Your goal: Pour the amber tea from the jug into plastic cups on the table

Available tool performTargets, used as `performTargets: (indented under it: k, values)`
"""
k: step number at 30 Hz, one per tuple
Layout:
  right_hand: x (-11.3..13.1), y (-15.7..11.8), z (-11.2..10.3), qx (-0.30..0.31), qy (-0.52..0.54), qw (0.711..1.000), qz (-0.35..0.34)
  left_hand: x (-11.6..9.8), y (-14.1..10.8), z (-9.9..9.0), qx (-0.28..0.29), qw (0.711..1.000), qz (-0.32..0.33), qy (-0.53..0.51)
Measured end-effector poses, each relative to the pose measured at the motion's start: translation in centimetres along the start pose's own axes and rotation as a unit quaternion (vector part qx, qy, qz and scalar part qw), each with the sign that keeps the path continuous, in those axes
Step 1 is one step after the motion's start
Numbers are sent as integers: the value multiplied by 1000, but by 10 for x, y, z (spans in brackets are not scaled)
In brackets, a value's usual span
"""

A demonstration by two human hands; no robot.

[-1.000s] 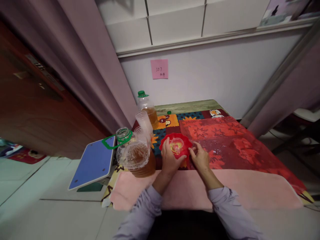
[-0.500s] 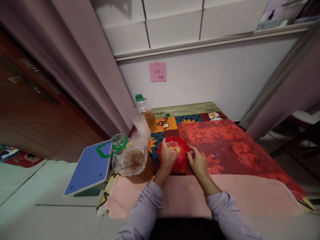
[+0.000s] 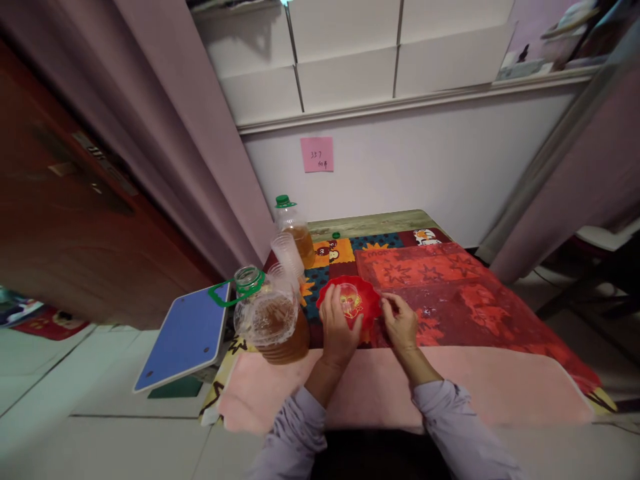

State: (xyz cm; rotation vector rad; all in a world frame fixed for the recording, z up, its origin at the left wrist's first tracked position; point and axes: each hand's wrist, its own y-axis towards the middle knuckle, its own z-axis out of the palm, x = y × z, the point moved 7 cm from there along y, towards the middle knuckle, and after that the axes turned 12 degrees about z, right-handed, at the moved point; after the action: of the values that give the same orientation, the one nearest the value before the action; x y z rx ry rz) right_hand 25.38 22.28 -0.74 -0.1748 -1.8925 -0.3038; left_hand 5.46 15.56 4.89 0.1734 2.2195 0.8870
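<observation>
A red scalloped dish (image 3: 369, 293) is in front of me over the patterned tablecloth. Inside it is a clear round plastic cup (image 3: 351, 292), with a yellow print showing through. My left hand (image 3: 337, 327) reaches over the near left of the dish, fingers curved around the cup's left side and thumb at its near side. My right hand (image 3: 401, 323) is closed in a pinch at the dish's right rim; its curled fingers are partly hidden. To the left stands a large open jug of brown liquid (image 3: 285, 333) with a green handle, a clear plastic bowl-like piece leaning against it.
Stacks of clear cups (image 3: 287, 253) lean behind the jug. A second, green-capped jug (image 3: 301, 243) stands farther back, with a loose green cap (image 3: 336, 235) nearby. A pink cloth (image 3: 480, 380) covers the near edge; a red plastic sheet (image 3: 450, 293) lies right.
My left hand has turned, its fingers now extended further over the left side of the cup. My right hand stays at the dish's rim. The view has shifted slightly.
</observation>
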Motion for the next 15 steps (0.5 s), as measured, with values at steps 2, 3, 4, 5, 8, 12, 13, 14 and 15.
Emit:
performTargets:
  k: [2, 3, 4, 5, 8, 12, 13, 14, 15]
  values:
    - [12, -3, -10, -18, 43, 999, -4, -29, 1, -16, -2, 998, 68, -12]
    - [21, -4, -14, -18, 59, 998, -5, -40, 4, -24, -2, 996, 80, -30]
    - [31, -6, -17, -12, 73, 997, -7, -49, 9, -31, -2, 995, 78, -55]
    - [43, -7, -19, 1, 86, 996, -11, -56, 16, -39, -5, 995, 74, -65]
    - [85, -9, -21, 64, 134, 989, -9, -73, 40, -57, -9, 995, 51, -88]
    - [138, -9, -14, 177, 169, 970, 7, -85, 70, -65, 8, 989, -7, -150]
    - [150, -10, -12, 193, 163, 968, 5, -83, 75, -62, 20, 982, -44, -184]
    - [159, -10, -10, 202, 155, 967, 4, -81, 79, -59, 34, 973, -81, -212]
    - [166, -11, -8, 206, 148, 967, 5, -79, 81, -55, 52, 964, -116, -234]
